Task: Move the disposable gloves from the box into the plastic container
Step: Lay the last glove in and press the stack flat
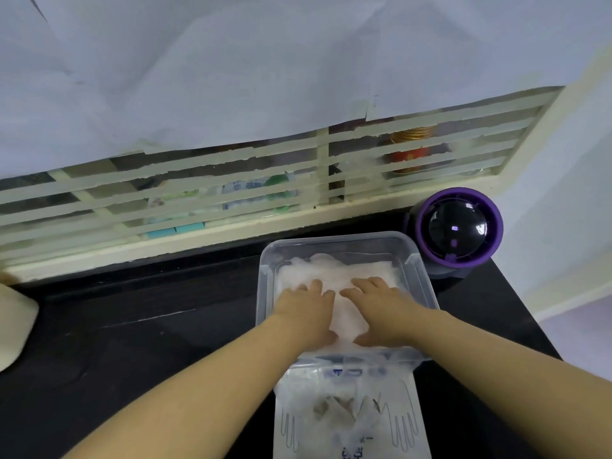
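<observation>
**Mia:** What is on the far left?

**Ben:** A pale cream lump (13,323) at the edge of the black counter (165,342). I can't tell what it is.

**Mia:** And the hands?

**Ben:** The left hand (306,313) lies flat on the heap of thin, see-through white disposable gloves (344,270). Its fingers are straight, a little spread, and point far. The right hand (381,309) is just beside it and does the same. Both press down. Neither pinches anything.

**Mia:** Where is the heap?

**Ben:** Inside the clear plastic container (265,276). I think this step is squashing the gloves down so they fit.

**Mia:** Which way does the container lie?

**Ben:** Its long side runs from near to far, and the heap lies along it. The gloves are all crumpled, so I can't tell which way they point.

**Mia:** And the box?

**Ben:** The white box with glove drawings (298,392) lies near, with its far end touching the container. It also runs near to far. The drawn fingers point near.

**Mia:** What next?

**Ben:** I would check the hole in the box. Something crumpled shows there, maybe more gloves. Pinch them gently, because they are floppy, and the squashed heap may puff up.

**Mia:** And on the right?

**Ben:** A round purple thing with a shiny black dome (458,226), close to the container's far right corner.
</observation>
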The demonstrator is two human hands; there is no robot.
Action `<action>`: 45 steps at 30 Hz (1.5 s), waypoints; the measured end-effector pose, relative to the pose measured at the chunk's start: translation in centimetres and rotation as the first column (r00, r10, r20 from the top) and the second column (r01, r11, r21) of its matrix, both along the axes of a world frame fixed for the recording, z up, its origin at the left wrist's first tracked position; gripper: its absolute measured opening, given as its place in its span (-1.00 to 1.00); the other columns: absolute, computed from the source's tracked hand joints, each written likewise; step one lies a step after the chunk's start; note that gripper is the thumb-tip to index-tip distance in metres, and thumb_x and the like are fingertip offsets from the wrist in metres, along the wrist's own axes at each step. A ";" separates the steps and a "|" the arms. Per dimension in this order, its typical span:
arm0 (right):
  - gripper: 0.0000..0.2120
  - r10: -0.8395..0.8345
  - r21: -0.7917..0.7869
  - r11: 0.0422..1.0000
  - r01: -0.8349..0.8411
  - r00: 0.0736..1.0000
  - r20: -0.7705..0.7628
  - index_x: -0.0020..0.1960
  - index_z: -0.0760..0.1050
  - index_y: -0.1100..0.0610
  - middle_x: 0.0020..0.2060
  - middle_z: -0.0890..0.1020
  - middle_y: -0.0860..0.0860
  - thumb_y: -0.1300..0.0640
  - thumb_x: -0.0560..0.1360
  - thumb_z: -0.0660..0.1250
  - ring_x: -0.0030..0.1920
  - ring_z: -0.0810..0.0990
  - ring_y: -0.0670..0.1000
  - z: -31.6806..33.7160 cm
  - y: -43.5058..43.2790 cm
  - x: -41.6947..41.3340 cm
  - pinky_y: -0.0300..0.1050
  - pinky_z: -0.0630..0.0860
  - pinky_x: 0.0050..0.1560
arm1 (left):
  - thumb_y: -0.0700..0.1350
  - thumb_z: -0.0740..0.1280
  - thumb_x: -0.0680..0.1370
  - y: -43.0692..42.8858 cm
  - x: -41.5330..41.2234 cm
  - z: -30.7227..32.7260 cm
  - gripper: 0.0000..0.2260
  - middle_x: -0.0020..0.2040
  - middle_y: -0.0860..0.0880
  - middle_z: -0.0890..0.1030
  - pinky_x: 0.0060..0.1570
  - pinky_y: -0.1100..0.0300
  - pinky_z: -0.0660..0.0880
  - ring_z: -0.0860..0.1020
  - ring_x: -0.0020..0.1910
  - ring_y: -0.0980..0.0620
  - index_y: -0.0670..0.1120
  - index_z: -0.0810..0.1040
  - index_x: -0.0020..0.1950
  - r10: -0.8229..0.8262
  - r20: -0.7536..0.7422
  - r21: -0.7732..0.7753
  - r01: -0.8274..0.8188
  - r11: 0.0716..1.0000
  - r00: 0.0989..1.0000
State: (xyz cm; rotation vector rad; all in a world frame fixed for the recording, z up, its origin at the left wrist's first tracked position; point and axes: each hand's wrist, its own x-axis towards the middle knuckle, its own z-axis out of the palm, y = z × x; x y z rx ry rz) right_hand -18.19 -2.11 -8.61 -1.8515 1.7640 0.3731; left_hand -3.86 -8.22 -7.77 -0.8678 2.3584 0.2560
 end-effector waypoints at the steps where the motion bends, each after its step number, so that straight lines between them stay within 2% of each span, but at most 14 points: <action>1: -0.16 -0.028 0.044 0.999 0.028 1.000 -0.002 0.57 -0.10 0.01 0.56 -0.09 0.09 -0.14 0.50 0.33 0.53 -0.08 0.13 -0.3 0.0 -0.1 0.14 0.11 0.47 | 0.19 0.21 0.59 -0.1 0.0 -0.4 -0.32 0.54 -0.16 0.07 0.30 -0.03 0.29 0.25 0.42 -0.18 -0.06 0.01 0.58 0.008 0.035 0.023 -0.009 1.000 0.999; 6: -0.04 -0.109 0.134 0.985 0.110 0.994 -0.017 0.57 -0.23 0.03 0.54 -0.23 0.17 -0.22 0.47 0.33 0.54 -0.17 0.19 -1.4 -0.5 0.3 0.19 0.06 0.48 | 0.27 0.17 0.58 -0.3 -0.4 -1.9 -0.19 0.58 -0.15 -0.23 0.46 -0.07 0.11 -0.01 0.55 -0.20 -0.01 -0.26 0.59 0.043 0.135 0.076 -0.054 0.996 0.990; 11: -0.02 -0.039 0.123 0.991 0.057 0.989 -0.143 0.56 -0.27 0.13 0.52 -0.22 0.26 -0.17 0.49 0.34 0.52 -0.13 0.27 -1.6 -0.8 0.5 0.18 0.09 0.47 | 0.27 0.17 0.58 -0.3 -0.7 -3.1 -0.16 0.58 -0.16 -0.27 0.45 -0.06 0.15 -0.04 0.55 -0.19 -0.03 -0.32 0.57 0.070 0.157 0.067 -0.082 0.994 0.985; 18: 0.01 -0.039 0.181 0.981 0.069 0.985 -0.168 0.54 -0.36 0.13 0.52 -0.23 0.25 -0.14 0.49 0.34 0.53 -0.15 0.24 -2.5 -1.2 0.4 0.13 0.20 0.43 | 0.24 0.21 0.57 -0.9 -0.6 -3.6 -0.13 0.58 -0.17 -0.25 0.49 -0.07 0.05 -0.10 0.55 -0.20 -0.02 -0.37 0.56 0.056 0.192 0.076 -0.072 0.995 0.980; 20: -0.05 -0.042 0.153 0.986 0.063 0.989 -0.139 0.57 -0.24 0.11 0.53 -0.11 0.22 -0.15 0.49 0.34 0.52 -0.06 0.23 -1.6 -1.0 0.1 0.13 0.27 0.40 | 0.19 0.23 0.58 -1.1 -0.4 -2.5 -0.16 0.58 -0.15 -0.25 0.50 -0.04 0.06 -0.09 0.56 -0.20 -0.01 -0.32 0.57 0.060 0.144 0.131 -0.079 0.988 0.988; 22: -0.19 -0.023 0.055 0.998 0.029 0.994 -0.110 0.55 0.01 0.10 0.48 0.16 0.16 -0.16 0.49 0.34 0.45 0.16 0.19 0.1 -0.6 -0.2 0.11 0.35 0.33 | 0.18 0.25 0.58 -1.3 0.2 -0.7 -0.20 0.60 -0.10 -0.19 0.48 -0.01 0.13 0.00 0.55 -0.17 0.02 -0.22 0.59 0.075 0.047 0.185 -0.082 0.979 0.996; 26: -0.53 0.015 -0.163 0.987 -0.001 0.996 0.082 0.42 0.35 -0.02 0.32 0.47 -0.04 -0.09 0.54 0.30 0.27 0.44 -0.02 5.1 1.2 0.2 -0.07 0.40 0.29 | 0.11 0.24 0.61 -0.2 2.0 3.5 -0.41 0.55 0.03 0.16 0.31 0.05 0.38 0.31 0.42 -0.02 0.09 0.07 0.58 0.019 -0.212 0.128 0.009 0.992 0.977; 29: -0.76 0.053 -0.203 0.979 0.002 0.963 0.265 0.21 0.55 0.00 0.07 0.63 -0.11 0.08 0.55 0.32 0.01 0.56 -0.18 8.3 3.3 1.3 -0.26 0.50 0.11 | 0.06 0.22 0.63 2.1 3.6 6.3 -0.63 0.38 0.13 0.38 0.18 0.16 0.46 0.47 0.23 0.10 0.11 0.35 0.43 0.003 -0.385 0.089 0.034 0.995 0.923; 32: -0.82 0.102 -0.120 0.991 -0.066 0.943 0.316 0.12 0.60 0.02 -0.05 0.67 -0.12 0.13 0.53 0.34 -0.10 0.59 -0.21 9.2 5.5 2.4 -0.41 0.51 -0.02 | 0.06 0.23 0.62 4.5 5.3 7.5 -0.79 0.13 0.13 0.53 0.07 0.20 0.49 0.52 0.06 0.14 0.06 0.52 0.20 -0.043 -0.438 0.076 0.084 0.994 0.898; 35: -0.74 0.140 -0.053 0.990 -0.130 0.940 0.310 0.19 0.57 0.03 0.01 0.66 -0.11 0.12 0.50 0.37 -0.08 0.58 -0.22 8.0 7.1 3.5 -0.44 0.47 -0.04 | 0.26 0.28 0.52 7.0 6.8 7.0 -0.65 0.04 0.15 0.55 -0.03 0.22 0.48 0.51 -0.03 0.15 0.06 0.51 0.15 -0.149 -0.396 0.084 0.197 0.977 0.906; 38: -0.59 0.181 0.015 0.982 -0.187 0.963 0.200 0.32 0.45 0.00 0.18 0.56 -0.07 0.05 0.49 0.38 0.09 0.53 -0.08 5.7 8.1 4.3 -0.22 0.47 0.08 | 0.27 0.31 0.50 8.6 7.4 4.7 -0.50 0.19 0.11 0.50 0.01 0.13 0.50 0.52 0.09 0.07 0.04 0.42 0.34 -0.208 -0.244 0.069 0.231 0.971 0.947; 40: -0.54 0.186 0.056 0.979 -0.195 0.972 0.142 0.37 0.39 0.00 0.24 0.49 -0.04 0.06 0.49 0.37 0.19 0.48 0.01 4.4 8.7 4.6 -0.09 0.45 0.16 | 0.07 0.25 0.60 8.9 7.5 3.6 -0.68 0.20 0.01 0.50 0.00 0.03 0.52 0.54 0.07 -0.03 -0.04 0.46 0.30 -0.264 -0.155 0.007 0.268 0.963 0.952; 43: -0.57 0.164 0.065 0.983 -0.172 0.979 0.119 0.33 0.40 0.04 0.28 0.42 -0.01 0.05 0.49 0.37 0.18 0.47 0.05 3.3 9.4 4.6 -0.03 0.45 0.19 | -0.08 0.16 0.63 8.4 7.6 3.4 -0.87 0.01 0.03 0.51 -0.06 0.06 0.50 0.52 -0.07 -0.01 -0.04 0.48 -0.01 -0.108 -0.277 0.062 0.130 0.990 0.955; 45: -0.58 0.151 0.067 0.985 -0.160 0.981 0.119 0.32 0.41 0.04 0.27 0.38 0.00 0.03 0.49 0.38 0.14 0.47 0.06 2.9 9.7 4.6 -0.03 0.46 0.17 | -0.06 0.19 0.61 8.1 8.0 4.3 -0.83 -0.16 0.08 0.46 -0.14 0.14 0.47 0.46 -0.19 0.07 -0.03 0.39 -0.17 0.070 -0.422 0.176 0.006 0.984 0.904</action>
